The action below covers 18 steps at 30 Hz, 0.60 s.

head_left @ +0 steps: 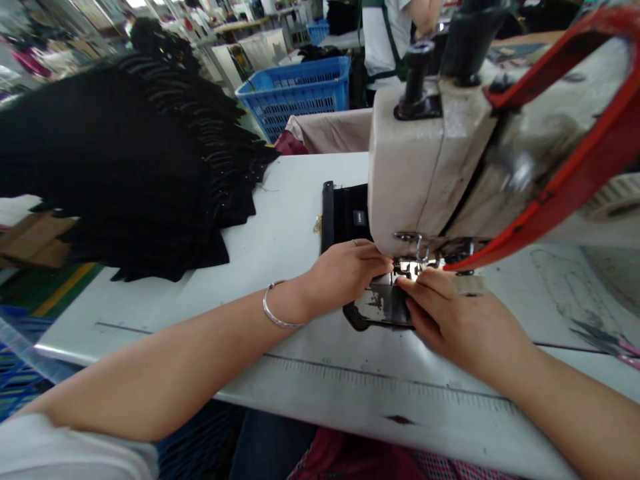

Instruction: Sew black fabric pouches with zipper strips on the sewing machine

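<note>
A white sewing machine (410, 167) with a red guard stands over the pale table, its needle area lit. My left hand (350, 275) presses on a black garment piece (345, 207) with a small label, just left of the needle; its fingers are together. On the right of the needle, my right hand (455, 313) has its fingers bunched at the metal plate (387, 303), fingertips beside the presser foot. What lies under the right fingertips is too small to make out.
Stacked black garments (135, 147) cover the table's left end. Behind it are a blue basket (300, 90) and a person (385, 40). Scissors (603, 339) lie at the right. A printed ruler (370, 372) runs along the front of the table.
</note>
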### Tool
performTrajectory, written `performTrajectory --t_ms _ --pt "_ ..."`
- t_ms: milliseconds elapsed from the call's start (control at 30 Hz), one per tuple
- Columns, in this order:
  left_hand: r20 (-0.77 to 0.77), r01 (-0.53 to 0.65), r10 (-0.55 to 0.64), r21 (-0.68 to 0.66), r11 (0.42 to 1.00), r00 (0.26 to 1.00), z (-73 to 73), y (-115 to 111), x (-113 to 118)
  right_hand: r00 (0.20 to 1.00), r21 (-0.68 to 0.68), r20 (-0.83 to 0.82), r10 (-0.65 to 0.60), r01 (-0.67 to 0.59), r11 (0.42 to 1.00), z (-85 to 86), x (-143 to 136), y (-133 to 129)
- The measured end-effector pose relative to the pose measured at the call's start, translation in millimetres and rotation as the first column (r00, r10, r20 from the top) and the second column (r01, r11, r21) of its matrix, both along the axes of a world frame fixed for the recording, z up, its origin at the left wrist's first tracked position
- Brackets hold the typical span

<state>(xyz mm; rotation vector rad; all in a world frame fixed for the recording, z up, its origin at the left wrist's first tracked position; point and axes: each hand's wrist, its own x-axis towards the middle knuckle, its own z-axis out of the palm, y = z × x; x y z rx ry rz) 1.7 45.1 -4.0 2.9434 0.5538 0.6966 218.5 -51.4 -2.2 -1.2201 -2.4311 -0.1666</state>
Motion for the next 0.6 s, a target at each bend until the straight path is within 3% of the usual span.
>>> performTrajectory --t_ms 600 --pt "0.015 -0.044 0.043 0.083 0.996 0.999 0.2 -8.0 0.1 0.998 0.021 0.041 -0.045 0.044 0.999 -2.7 -2.7 -2.3"
